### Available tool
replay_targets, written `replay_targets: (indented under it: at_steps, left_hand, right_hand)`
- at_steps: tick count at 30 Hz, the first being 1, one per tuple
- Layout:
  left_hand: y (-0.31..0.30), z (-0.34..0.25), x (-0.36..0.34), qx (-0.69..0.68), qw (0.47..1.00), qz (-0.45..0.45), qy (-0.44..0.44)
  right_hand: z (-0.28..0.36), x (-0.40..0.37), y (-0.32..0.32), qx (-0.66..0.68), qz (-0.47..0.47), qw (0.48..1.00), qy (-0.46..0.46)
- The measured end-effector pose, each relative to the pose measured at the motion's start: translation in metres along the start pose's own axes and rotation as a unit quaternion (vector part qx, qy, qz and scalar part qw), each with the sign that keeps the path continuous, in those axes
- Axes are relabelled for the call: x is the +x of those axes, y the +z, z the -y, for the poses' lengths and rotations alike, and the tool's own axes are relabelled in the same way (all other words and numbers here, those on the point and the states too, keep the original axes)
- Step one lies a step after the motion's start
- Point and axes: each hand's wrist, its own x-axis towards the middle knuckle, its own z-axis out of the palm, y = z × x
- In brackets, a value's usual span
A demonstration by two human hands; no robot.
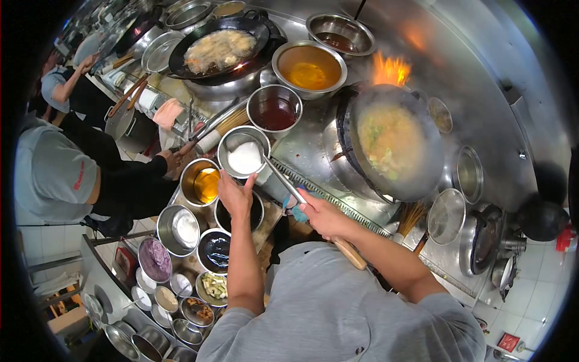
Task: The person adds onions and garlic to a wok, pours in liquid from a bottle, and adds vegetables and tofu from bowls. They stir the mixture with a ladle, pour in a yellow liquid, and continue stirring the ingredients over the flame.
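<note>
My left hand (pixel 236 196) grips the near rim of a steel bowl (pixel 243 152) that holds a white substance. In my right hand (pixel 325 216) is a long ladle (pixel 283 178) with a wooden handle, its head end reaching to the bowl's right side. A blue-green cloth (pixel 295 207) lies beside my right fingers. To the right, a large wok (pixel 395 142) of steaming food with green pieces sits on a burner, flames behind it.
Steel bowls of dark red liquid (pixel 275 113) and yellow liquid (pixel 309 70) stand behind. A frying wok (pixel 220 51) is at the back left. Seasoning pots (pixel 179 230) crowd the left counter. Co-workers (pixel 57 169) stand at the left. A strainer (pixel 447 216) lies right.
</note>
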Motion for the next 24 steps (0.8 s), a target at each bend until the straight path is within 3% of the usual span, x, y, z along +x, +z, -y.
replay_targets:
  at_steps: [8,10,13,15,18,21,24]
  left_hand:
    - [-0.008,-0.009,0.001,0.006,0.999,0.035,-0.032]
    - [-0.005,-0.008,0.002,0.013,1.0,-0.004,-0.005]
    - [-0.015,-0.016,0.003,-0.008,0.998,0.047,-0.045]
    - [-0.003,-0.005,0.002,-0.011,0.999,0.032,-0.029]
    - [0.002,0.002,0.002,0.002,1.0,0.019,-0.022]
    - [-0.002,-0.002,0.002,0.001,0.998,0.035,-0.048]
    - [-0.006,-0.006,0.003,0.003,0.998,0.04,-0.054]
  right_hand:
    - [-0.014,0.006,-0.008,0.228,0.078,0.969,0.051]
    - [-0.018,0.009,-0.011,0.256,0.082,0.962,0.046]
    - [-0.016,0.01,-0.015,0.278,0.091,0.955,0.048]
    - [-0.012,0.003,-0.021,0.28,0.098,0.954,0.048]
    - [-0.009,-0.009,-0.022,0.25,0.069,0.966,0.025]
    - [0.003,-0.025,-0.028,0.128,0.028,0.991,0.002]
    - [-0.025,-0.01,-0.02,-0.009,-0.071,0.987,-0.145]
